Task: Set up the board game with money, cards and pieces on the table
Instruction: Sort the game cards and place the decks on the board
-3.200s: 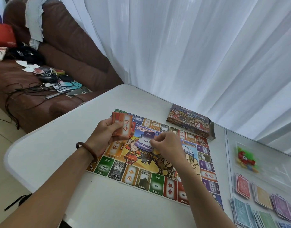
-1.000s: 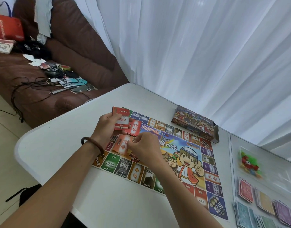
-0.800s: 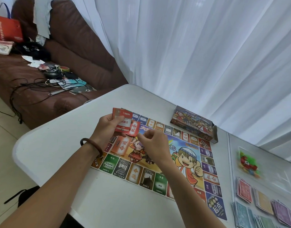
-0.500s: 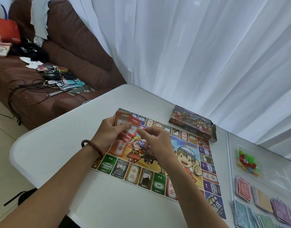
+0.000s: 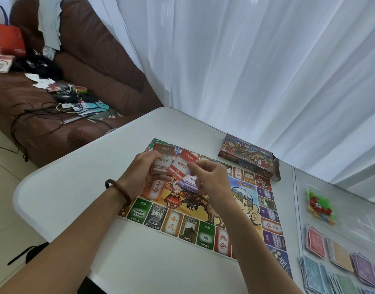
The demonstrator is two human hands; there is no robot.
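White laminate bench (image 5: pixel 76 187), rounded at the far and left corners. A broad bare margin runs along the left and near edges. The far edge lies close against a white sheer curtain (image 5: pixel 245 60).

The game board (image 5: pixel 188 225) lies flat at mid-bench, well in from the left edge. The game box (image 5: pixel 245 158) sits near the board's far right corner, close to the curtain, with its right end flap open.

Both hands are raised over the board's far left part. The left hand (image 5: pixel 140 172), with a brown bracelet (image 5: pixel 118 192) on its wrist, grips a brown-topped card (image 5: pixel 162 160) marked 1000. The right hand (image 5: pixel 212 183), fingers curled, pinches a red-topped card (image 5: pixel 183 164) marked 1600, which overlaps the first. Purple cards (image 5: pixel 189 183) show just beneath; I cannot tell which hand holds them.

Beyond a seam at the right, a clear bag of game pieces (image 5: pixel 319 205) lies blurred. Stacks of coloured notes lie nearer the near edge: red (image 5: pixel 315 242), yellow (image 5: pixel 341 255), purple (image 5: pixel 364 270), blue (image 5: pixel 313 276) and green (image 5: pixel 343 283).

Past the left corner stands a brown sofa (image 5: pixel 87 60). It carries cables (image 5: pixel 34 115), loose papers and a red bag (image 5: pixel 6 41).
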